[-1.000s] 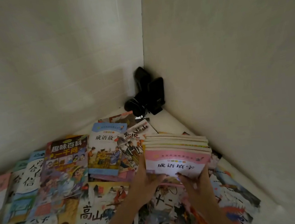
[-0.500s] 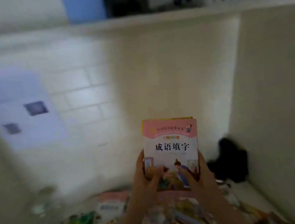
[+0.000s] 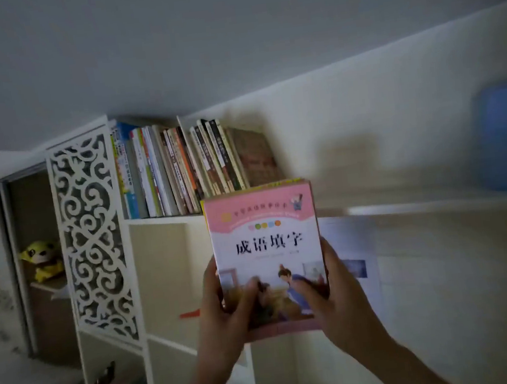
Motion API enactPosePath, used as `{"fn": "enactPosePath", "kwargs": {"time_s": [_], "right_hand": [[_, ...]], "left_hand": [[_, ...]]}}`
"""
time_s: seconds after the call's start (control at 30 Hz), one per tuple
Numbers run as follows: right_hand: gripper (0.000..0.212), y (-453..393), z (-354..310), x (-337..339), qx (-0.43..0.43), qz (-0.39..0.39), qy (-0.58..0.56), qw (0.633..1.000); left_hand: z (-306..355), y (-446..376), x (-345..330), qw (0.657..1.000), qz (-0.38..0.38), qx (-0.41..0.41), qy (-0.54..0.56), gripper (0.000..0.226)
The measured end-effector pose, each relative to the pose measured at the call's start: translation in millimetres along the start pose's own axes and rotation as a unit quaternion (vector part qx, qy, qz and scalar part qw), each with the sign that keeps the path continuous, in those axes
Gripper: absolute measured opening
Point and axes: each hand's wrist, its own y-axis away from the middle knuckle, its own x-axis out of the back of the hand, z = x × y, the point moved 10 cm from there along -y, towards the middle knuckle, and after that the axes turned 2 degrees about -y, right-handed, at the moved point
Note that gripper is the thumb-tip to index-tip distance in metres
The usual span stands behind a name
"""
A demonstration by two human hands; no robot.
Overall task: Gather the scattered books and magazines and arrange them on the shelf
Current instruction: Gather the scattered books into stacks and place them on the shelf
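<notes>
A stack of pink-covered books (image 3: 265, 241) is held upright in the air in front of the white shelf (image 3: 160, 221), its top edge just below the row of shelved books (image 3: 179, 165). The left hand (image 3: 224, 308) grips the stack's lower left edge, thumb curled over the front cover; the right hand (image 3: 331, 300) grips the lower right edge the same way, the fingers (image 3: 326, 248) wrapped round behind. A carved white lattice panel (image 3: 93, 235) stands left of the shelf, with a yellow plush toy (image 3: 42, 260) in the compartment beyond it.
</notes>
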Motion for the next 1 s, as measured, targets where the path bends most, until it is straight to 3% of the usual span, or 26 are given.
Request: {"fn": "enactPosePath", "kwargs": {"time_s": [0.13,0.23,0.37,0.5,0.73,0.87,1.0], "right_hand": [[0.058,-103,-35,16,0.067,0.032,0.061,0.995],[0.06,-173,-39,45,0.075,0.041,0.102,0.991],[0.052,-229,-4,72,0.005,0.027,0.088,0.996],[0.049,-254,50,77,-0.078,-0.015,0.062,0.995],[0.05,-276,92,65,-0.162,-0.136,0.033,0.977],[0.049,-290,101,54,-0.197,-0.173,0.033,0.965],[0.05,-305,98,65,-0.154,-0.084,0.217,0.96]], "left_hand": [[44,-104,-10,0.997,-0.023,-0.069,0.007,0.046],[56,-172,-40,0.995,-0.032,-0.093,0.006,0.056],[45,-227,-79,0.99,-0.022,-0.12,-0.066,0.065],[-1,-245,-95,0.987,-0.047,-0.075,-0.133,0.072],[-14,-248,-94,0.928,-0.226,-0.076,-0.286,0.094],[12,-239,-81,0.89,-0.125,-0.168,-0.404,0.067],[15,-231,-75,0.874,-0.053,-0.222,-0.429,0.069]]}}
